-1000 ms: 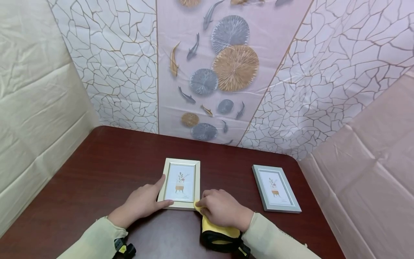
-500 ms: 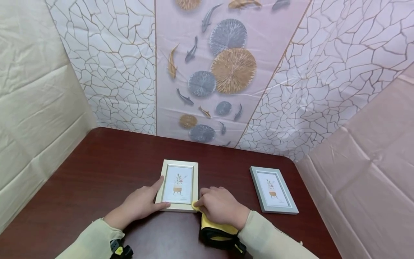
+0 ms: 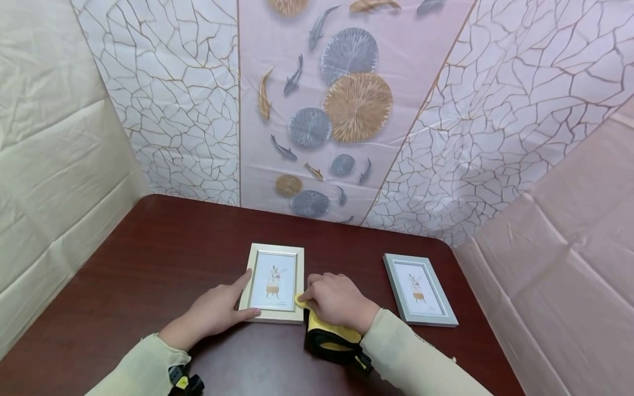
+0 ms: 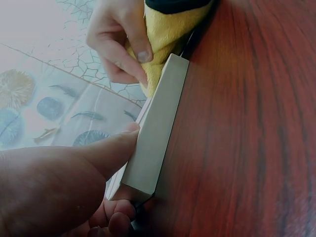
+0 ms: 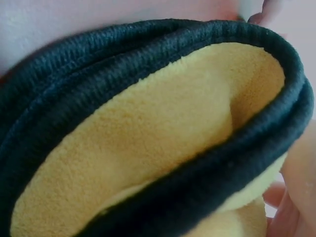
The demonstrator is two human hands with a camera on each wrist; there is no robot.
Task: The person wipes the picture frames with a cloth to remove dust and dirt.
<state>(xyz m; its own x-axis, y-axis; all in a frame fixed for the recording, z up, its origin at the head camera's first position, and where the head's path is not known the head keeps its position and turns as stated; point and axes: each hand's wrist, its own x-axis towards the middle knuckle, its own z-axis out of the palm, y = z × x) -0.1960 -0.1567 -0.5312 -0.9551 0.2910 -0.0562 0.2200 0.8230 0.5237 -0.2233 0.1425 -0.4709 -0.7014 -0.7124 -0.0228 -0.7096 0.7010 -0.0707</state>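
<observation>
A cream picture frame with a plant print lies face up on the table. My left hand holds its lower left corner, thumb on the front and fingers at the left side; the left wrist view shows the thumb on the frame's edge. My right hand pinches a yellow cleaning cloth with black edging. A bit of cloth under the fingertips presses the frame's right border near the lower right corner. The rest hangs folded below the hand. Folded cloth fills most of the right wrist view.
A second picture frame, grey-blue with a similar print, lies to the right of my right hand. The dark red wooden table ends at a patterned cloth backdrop, with pale cloth walls at both sides.
My right hand and the cloth have moved slightly up along the frame's right border, away from the lower corner. My left hand keeps its hold on the frame.
</observation>
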